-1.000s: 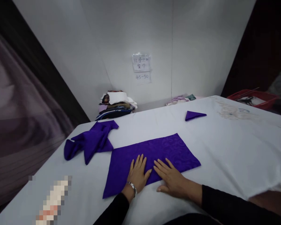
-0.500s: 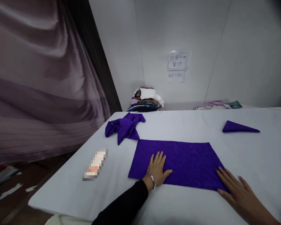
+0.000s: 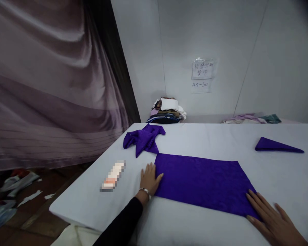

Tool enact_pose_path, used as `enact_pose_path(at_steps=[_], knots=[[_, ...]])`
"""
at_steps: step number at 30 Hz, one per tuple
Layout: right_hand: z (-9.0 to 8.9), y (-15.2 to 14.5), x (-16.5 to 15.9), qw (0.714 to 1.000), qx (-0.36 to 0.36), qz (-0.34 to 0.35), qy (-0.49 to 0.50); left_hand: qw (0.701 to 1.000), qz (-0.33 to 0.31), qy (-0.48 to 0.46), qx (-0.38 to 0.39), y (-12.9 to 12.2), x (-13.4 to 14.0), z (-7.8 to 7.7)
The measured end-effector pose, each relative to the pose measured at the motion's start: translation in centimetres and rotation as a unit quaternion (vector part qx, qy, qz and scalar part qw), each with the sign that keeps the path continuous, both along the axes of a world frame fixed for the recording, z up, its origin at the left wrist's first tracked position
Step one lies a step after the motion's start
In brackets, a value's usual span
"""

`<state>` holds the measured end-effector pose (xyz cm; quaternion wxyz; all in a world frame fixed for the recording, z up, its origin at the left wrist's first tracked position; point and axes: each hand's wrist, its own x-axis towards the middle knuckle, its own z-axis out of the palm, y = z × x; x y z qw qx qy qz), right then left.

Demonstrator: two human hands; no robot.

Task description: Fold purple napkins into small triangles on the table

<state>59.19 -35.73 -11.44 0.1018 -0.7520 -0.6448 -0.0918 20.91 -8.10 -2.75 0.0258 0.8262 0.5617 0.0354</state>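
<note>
A purple cloth napkin (image 3: 200,182) lies flat as a wide rectangle on the white-covered table (image 3: 195,225). My left hand (image 3: 150,179), with a bracelet at the wrist, rests at its left edge, fingers stretched out and the thumb over the cloth. At the lower right corner lies my right hand (image 3: 269,213), flat with its fingers extended, covering that corner. Neither hand grips anything. Touching or nearly touching the napkin's upper left corner is a crumpled purple cloth (image 3: 146,138).
A folded purple cloth triangle (image 3: 277,145) lies at the far right. On the left of the table is a pixelated oblong item (image 3: 113,176). Piled clothes (image 3: 166,111) sit behind the table, below a paper sign (image 3: 202,73). A pink curtain (image 3: 41,85) hangs at left.
My left hand has slid left from the middle of the napkin's left part to its left edge. My right hand stays at the right corner. The camera has turned slightly left.
</note>
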Motion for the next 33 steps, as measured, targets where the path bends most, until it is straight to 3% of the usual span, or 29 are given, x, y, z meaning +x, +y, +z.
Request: enact_pose_path(at_steps=[4,8,12,17,20,24,28,30,33], knots=[[-0.1,0.1,0.1,1.0,-0.01,-0.01,0.001,0.99,-0.131,-0.043,0.008,0.4,5.7,0.2],[-0.1,0.1,0.2,1.0,-0.019,-0.01,0.008,0.989,-0.137,-0.041,-0.032,2.8,8.6,-0.6],[-0.1,0.1,0.2,1.0,-0.009,-0.007,0.012,0.997,-0.062,-0.033,-0.028,5.7,6.7,-1.0],[1.6,0.3,-0.7,0.999,-0.029,-0.017,0.028,0.999,0.026,-0.012,-0.029,7.3,1.4,0.4],[3.6,0.5,-1.4,0.996,-0.067,-0.032,0.056,0.998,0.065,-0.003,-0.011,6.6,-0.2,0.7],[7.1,1.3,-2.5,0.986,-0.127,-0.048,0.094,0.995,-0.091,-0.004,0.036,3.1,0.1,-0.6],[10.1,4.2,-6.0,0.988,-0.105,0.008,0.116,0.977,-0.211,-0.006,0.009,-0.8,1.4,-2.0],[10.8,6.2,-8.4,0.982,-0.105,0.063,0.142,0.975,-0.222,-0.001,-0.008,-1.6,1.8,-2.2],[10.3,8.3,-10.6,0.97,-0.123,0.121,0.17,0.976,-0.216,0.004,-0.015,-1.6,1.9,-2.2]])
